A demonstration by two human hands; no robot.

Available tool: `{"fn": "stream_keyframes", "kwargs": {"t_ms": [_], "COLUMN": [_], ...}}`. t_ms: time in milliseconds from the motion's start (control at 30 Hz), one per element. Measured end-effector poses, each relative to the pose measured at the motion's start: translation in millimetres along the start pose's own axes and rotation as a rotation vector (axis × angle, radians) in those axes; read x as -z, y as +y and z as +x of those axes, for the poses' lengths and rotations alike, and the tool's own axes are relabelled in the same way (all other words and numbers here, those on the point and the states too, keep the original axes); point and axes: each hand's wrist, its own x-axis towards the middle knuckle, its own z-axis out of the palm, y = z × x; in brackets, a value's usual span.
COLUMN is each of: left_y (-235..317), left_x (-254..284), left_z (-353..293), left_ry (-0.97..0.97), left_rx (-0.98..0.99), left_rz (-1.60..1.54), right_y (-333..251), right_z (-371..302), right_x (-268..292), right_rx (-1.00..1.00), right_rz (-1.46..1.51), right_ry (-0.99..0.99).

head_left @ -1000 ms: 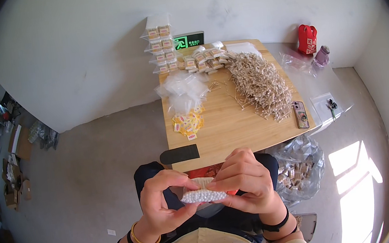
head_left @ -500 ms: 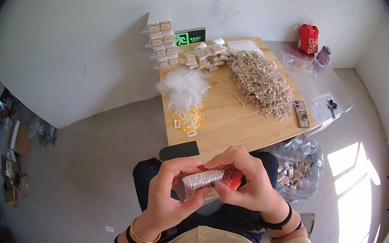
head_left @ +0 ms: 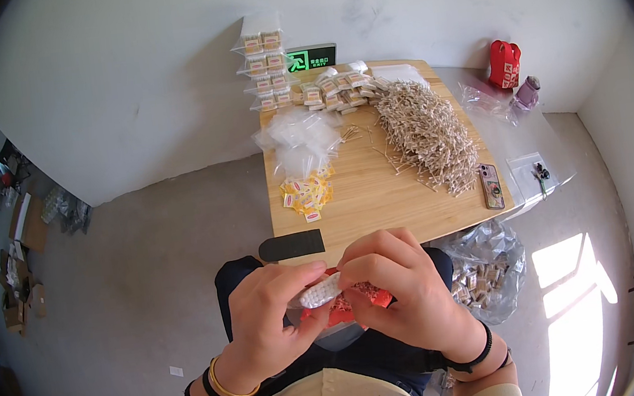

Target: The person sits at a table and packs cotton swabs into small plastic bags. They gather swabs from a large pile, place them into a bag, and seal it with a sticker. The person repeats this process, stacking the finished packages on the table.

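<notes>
Head view: both hands meet at the lower centre of the frame, over the person's lap, clear of the near edge of the wooden table [head_left: 412,210] at 12 o'clock. The left hand [head_left: 267,313] has its fingers curled closed around the left end of a small clear packet of pale pieces [head_left: 320,291]. The right hand [head_left: 398,290] pinches the packet's right end with closed fingers and covers most of a red wrapper [head_left: 364,302] beneath it. How the wrapper is held cannot be made out.

The table's near edge carries a flat black strip [head_left: 291,245] at its left corner, partly overhanging. A phone [head_left: 491,185] lies close to the right edge at 2 o'clock. A heap of pale sticks [head_left: 427,134], a pile of clear bags [head_left: 298,137] and yellow sachets [head_left: 307,195] fill the top, with bare wood in the middle. Open concrete floor lies at 9 o'clock. A clear bag of packets [head_left: 486,272] sits at 3 o'clock, partly hidden by the right hand. The frame rim is dark and distorted.
</notes>
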Motion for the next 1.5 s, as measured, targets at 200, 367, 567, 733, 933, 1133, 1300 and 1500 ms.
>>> {"fn": "stream_keyframes", "kwargs": {"t_ms": [200,367,567,733,933,1133,1300,1500], "left_y": [-5,-4,-3,-2,-2,1,2,3], "left_x": [-1,-2,-9,3,-2,-2,3,5], "left_z": [-2,-4,-16,-16,-16,-20,-18,-15], "left_ry": [0.06,0.075,0.171,0.209,0.197,0.107,0.054,0.059], "left_rx": [-0.078,-0.031,0.158,0.231,0.301,0.309,0.191,0.195], "left_rz": [0.103,-0.009,-0.256,-0.331,-0.564,-0.544,-0.326,-0.54], "right_y": [-1,-1,-4,-9,-14,-8,-9,-9], "right_z": [7,9,13,12,11,3,2,2], "right_x": [-1,0,5,10,2,-7,-4,1], "right_rx": [0.061,0.013,-0.112,-0.144,-0.226,-0.196,-0.074,0.066], "right_rz": [-0.135,-0.049,0.144,0.258,0.442,0.416,0.209,0.191], "right_ry": [0.017,-0.005,-0.114,-0.089,0.008,-0.01,0.024,0.042]}}
